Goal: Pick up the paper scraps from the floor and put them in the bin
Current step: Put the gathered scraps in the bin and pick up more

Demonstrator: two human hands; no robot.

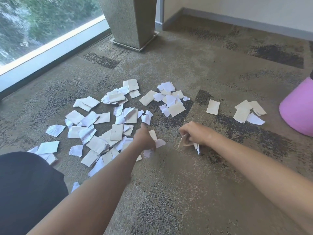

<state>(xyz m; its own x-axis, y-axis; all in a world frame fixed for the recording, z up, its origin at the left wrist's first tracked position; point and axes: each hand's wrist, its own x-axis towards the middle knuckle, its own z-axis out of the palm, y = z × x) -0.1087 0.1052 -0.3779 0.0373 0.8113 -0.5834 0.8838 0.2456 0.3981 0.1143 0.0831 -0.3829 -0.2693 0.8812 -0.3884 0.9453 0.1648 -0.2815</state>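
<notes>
- On the mottled grey-brown carpet (177, 68), a short-pile surface with darker rectangular patches, lie the paper scraps (105, 119): flat torn pieces, some cream and roughly rectangular, some white and ragged-edged, a few with faint writing.
- Most of them overlap in a loose spread at left and centre; a single cream rectangle (213, 107) lies apart to the right, and a small cluster of scraps (248, 111) lies just beside the pink bin.
- At the right edge stands the bin (298, 107), smooth pink, round-sided and only partly in view.
- Left hand (144, 139) is curled over the near edge of the spread, grasping a few scraps: a cream piece and a white piece stick out past the fingers on its right side; motion blur makes it hard to tell how many it holds.
- Right hand (194, 134) is clenched around a bunch of scraps, cream and white edges poking out below the curled fingers, just above the carpet.
- Behind the spread rises a speckled stone-textured pillar (130, 21), tapering down to a flat metal base plate.
- To the left runs a window (33, 19) with a white sill, greenery beyond it.
- A dark-clothed knee (27, 189) fills the lower left corner.
</notes>
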